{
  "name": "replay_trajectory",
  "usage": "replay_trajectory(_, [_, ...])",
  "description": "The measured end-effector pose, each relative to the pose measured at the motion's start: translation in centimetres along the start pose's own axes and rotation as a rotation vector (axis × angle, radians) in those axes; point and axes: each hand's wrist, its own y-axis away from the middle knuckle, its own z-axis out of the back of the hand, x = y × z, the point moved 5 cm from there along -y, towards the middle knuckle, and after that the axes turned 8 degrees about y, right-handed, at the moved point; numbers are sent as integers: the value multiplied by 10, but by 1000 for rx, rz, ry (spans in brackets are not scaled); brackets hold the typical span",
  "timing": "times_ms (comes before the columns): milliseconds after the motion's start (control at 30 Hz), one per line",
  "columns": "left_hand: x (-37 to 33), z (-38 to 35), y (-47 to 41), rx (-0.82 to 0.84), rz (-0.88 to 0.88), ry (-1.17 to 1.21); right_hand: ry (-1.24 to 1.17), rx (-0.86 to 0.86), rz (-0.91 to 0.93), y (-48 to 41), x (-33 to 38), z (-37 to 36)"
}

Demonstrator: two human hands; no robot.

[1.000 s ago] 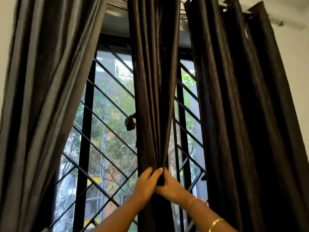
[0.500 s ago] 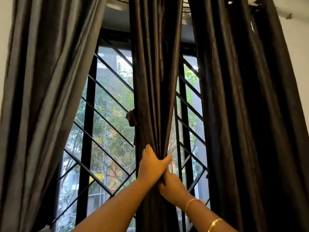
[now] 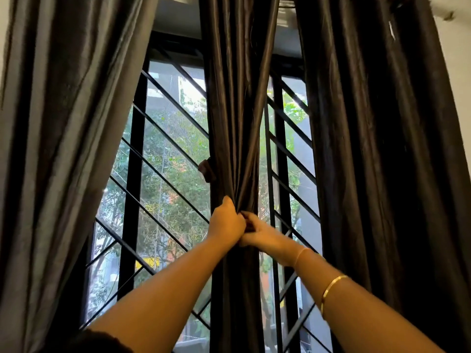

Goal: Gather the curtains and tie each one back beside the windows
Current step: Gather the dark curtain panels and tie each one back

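Since its folds must be bunched narrow before any tie can go round them, the middle curtain (image 3: 235, 110) is clasped at mid-height by the left hand (image 3: 226, 223), curled round the cloth, and pinched just beside by the right hand (image 3: 266, 235). It is hung between the window panes (image 3: 173, 154), its long axis vertical, with pleats converging downward to the grip.

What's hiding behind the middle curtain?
Black window bars and green trees show on both sides of the middle curtain. Whatever is straight behind the cloth is covered, so it cannot be seen.
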Motion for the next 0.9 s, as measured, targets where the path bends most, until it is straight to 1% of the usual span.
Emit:
replay_trajectory(33, [2,2,-1,12,-16,19,-109,-3,-19,-1,3,7])
replay_trajectory(100, [3,4,1,45,-72,85,-342,-89,10,-7,12,21])
replay_trajectory(133, [1,2,2,64,-103,124,-398,-135,37,-11,18,25])
replay_trajectory(167, [-5,-1,4,85,-139,165,-399,-178,58,-16,24,28])
replay_trajectory(233, [-18,-7,6,134,-211,266,-285,-275,59,-28,32,30])
replay_trajectory(300, [-26,-6,3,176,-219,341,-208,-379,35,-35,38,30])
replay_trajectory(400, [-20,2,-1,314,-213,326,-124,-475,21,-35,36,34])
replay_trajectory(467, [-15,8,-3,357,-209,291,-112,-537,15,-33,31,39])
replay_trajectory(500, [-15,12,-6,335,-206,311,-98,-554,16,-32,30,41])
replay_trajectory(567, [-20,22,-14,216,-199,385,-20,-558,31,-32,31,42])
replay_trajectory(600, [-23,28,-20,117,-200,389,26,-551,44,-32,32,41])
replay_trajectory(667, [-31,42,-30,-123,-215,306,70,-522,78,-31,36,38])
replay_trajectory(700, [-35,47,-35,-219,-229,280,85,-504,102,-32,37,37])
replay_trajectory(733, [-41,50,-38,-281,-249,293,106,-485,124,-34,38,36])
replay_trajectory(833, [-58,58,-47,-384,-353,328,219,-445,148,-39,39,37])
replay_trajectory(867, [-62,59,-53,-386,-366,279,255,-437,147,-40,39,38])
replay_trajectory(900, [-62,60,-61,-386,-338,191,278,-429,153,-41,38,40])
